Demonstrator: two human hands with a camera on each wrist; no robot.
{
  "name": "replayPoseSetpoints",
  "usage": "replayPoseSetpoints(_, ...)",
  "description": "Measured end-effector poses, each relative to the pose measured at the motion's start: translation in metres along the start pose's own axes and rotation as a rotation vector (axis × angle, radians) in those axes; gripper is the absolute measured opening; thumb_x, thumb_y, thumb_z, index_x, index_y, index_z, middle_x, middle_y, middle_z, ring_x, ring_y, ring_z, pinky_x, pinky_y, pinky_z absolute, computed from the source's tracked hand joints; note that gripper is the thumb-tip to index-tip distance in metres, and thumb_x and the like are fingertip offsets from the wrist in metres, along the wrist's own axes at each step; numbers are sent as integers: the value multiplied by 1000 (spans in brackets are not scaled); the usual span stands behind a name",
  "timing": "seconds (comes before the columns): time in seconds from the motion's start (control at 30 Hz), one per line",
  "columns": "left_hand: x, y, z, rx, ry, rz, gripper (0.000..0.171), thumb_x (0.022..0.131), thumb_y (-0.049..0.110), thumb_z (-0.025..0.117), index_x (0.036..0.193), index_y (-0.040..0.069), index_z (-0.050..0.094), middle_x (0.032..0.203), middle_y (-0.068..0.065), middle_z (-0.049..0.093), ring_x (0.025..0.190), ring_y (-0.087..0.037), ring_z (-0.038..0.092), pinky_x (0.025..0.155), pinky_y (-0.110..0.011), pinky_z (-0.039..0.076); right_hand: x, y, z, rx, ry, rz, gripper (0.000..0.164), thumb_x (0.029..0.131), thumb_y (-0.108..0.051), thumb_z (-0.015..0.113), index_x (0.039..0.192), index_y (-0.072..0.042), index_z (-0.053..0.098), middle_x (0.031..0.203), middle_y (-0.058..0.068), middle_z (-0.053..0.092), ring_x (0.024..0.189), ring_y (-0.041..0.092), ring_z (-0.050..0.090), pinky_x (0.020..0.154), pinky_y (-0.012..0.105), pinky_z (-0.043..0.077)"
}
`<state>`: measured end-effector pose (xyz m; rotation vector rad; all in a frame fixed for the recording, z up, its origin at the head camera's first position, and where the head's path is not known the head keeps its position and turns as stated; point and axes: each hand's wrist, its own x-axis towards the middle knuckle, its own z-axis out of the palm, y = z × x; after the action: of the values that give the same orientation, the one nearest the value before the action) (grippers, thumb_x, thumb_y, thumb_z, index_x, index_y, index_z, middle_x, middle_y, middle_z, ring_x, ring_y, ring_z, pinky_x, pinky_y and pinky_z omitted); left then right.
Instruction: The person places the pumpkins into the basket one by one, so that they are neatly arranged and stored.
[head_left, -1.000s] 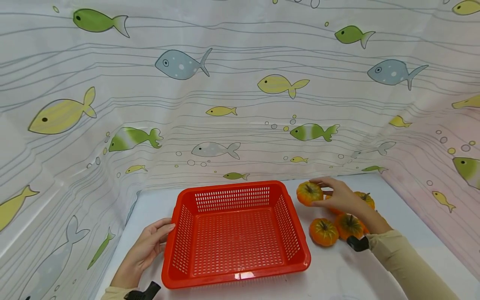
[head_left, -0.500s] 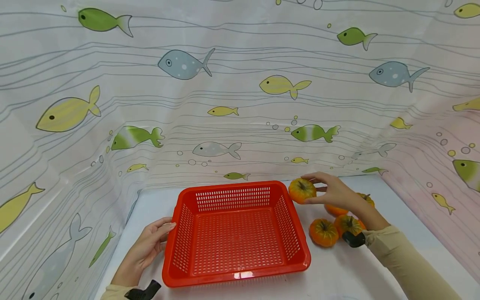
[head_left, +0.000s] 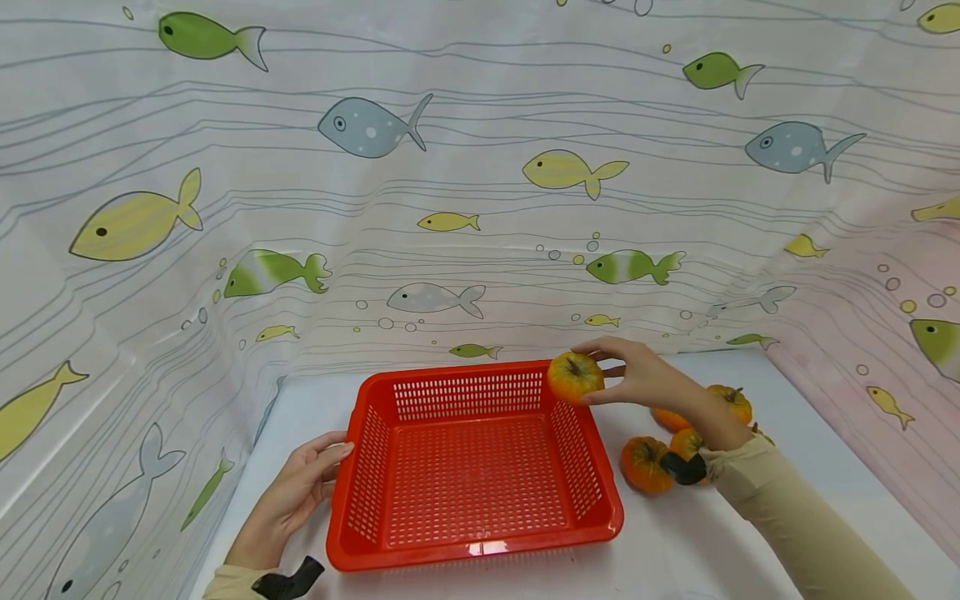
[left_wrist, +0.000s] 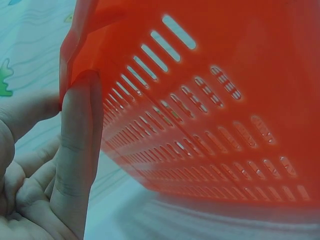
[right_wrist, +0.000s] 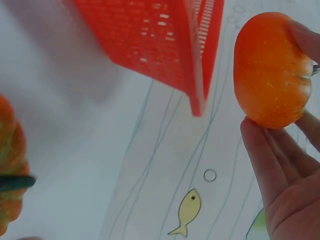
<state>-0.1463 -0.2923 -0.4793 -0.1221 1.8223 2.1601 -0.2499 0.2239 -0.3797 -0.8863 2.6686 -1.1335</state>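
Note:
A red plastic basket [head_left: 420,557] with slotted walls stands on the white table. My left hand [head_left: 300,479] pinches its left rim. In the left wrist view, the thumb and a finger of the left hand [left_wrist: 72,150] lie on either side of the basket edge [left_wrist: 75,45]. My right hand [head_left: 641,375] holds an orange-yellow pumpkin [head_left: 574,377] by its sides, above the basket's back right corner. The right wrist view has that pumpkin [right_wrist: 272,70] between the thumb and fingertips, apart from the red wall.
Several more small pumpkins [head_left: 645,464] lie on the table right of the basket, partly hidden by the right forearm. A fish-printed curtain [head_left: 480,250] hangs behind the table and along both sides.
My right hand has carried the pumpkin leftward, from right of the basket to over its back right corner. The left hand has stayed on the rim.

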Motion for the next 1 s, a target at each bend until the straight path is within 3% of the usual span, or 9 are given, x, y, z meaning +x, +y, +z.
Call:
replayPoseSetpoints(0.4, 0, -1, -1, -3, 7, 1, 19, 108, 21, 54, 126, 16, 60, 109, 3, 77, 93, -12, 76, 81, -31, 65, 31, -29, 21, 47, -86, -65, 70, 80, -29, 90, 141, -12, 60, 141, 8, 62, 129, 31, 61, 98, 44, 61)
replayPoseSetpoints(0.7, 0, -1, 0, -4, -3, 10, 20, 108, 21, 54, 127, 17, 60, 110, 3, 77, 94, -13, 77, 82, -32, 65, 50, -39, 43, 72, -122, -109, 70, 79, -26, 91, 141, -9, 60, 141, 11, 63, 128, 33, 62, 100, 42, 60)
replayPoseSetpoints(1.0, -1, -2, -3, -40, -88, 75, 20, 109, 14, 49, 127, 13, 58, 112, 0, 77, 95, -13, 77, 79, -30, 65, 71, -46, 69, 75, -166, -108, 69, 78, -26, 92, 138, -10, 62, 137, 7, 65, 125, 26, 63, 99, 37, 60)
